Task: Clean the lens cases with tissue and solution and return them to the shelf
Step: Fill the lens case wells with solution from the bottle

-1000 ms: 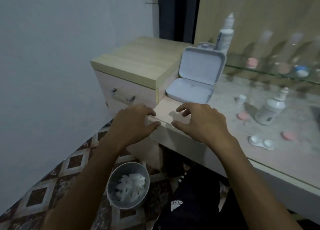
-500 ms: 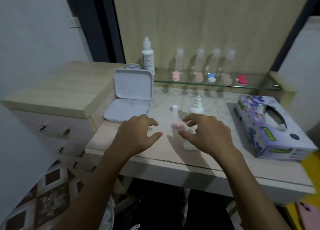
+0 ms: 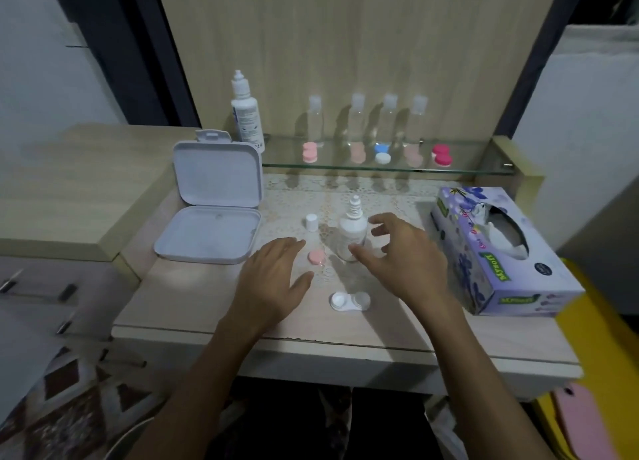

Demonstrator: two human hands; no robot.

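While spread over the desk (image 3: 193, 300), left hand (image 3: 273, 279) holding nothing beside pink cap (image 3: 316, 257), right hand (image 3: 403, 257) half-open near bottle (image 3: 352, 234), not gripping

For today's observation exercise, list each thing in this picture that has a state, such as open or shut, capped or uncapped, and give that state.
White box: lid open, upright.
Small bottle: uncapped, upright.
White cap: off, on table.
Lens case: both wells uncovered.
Pink lid: off, on table.
Tissue box: open, tissue showing.
Tall bottle: capped, upright.
Left hand: open, holds nothing.
Right hand: open, holds nothing.
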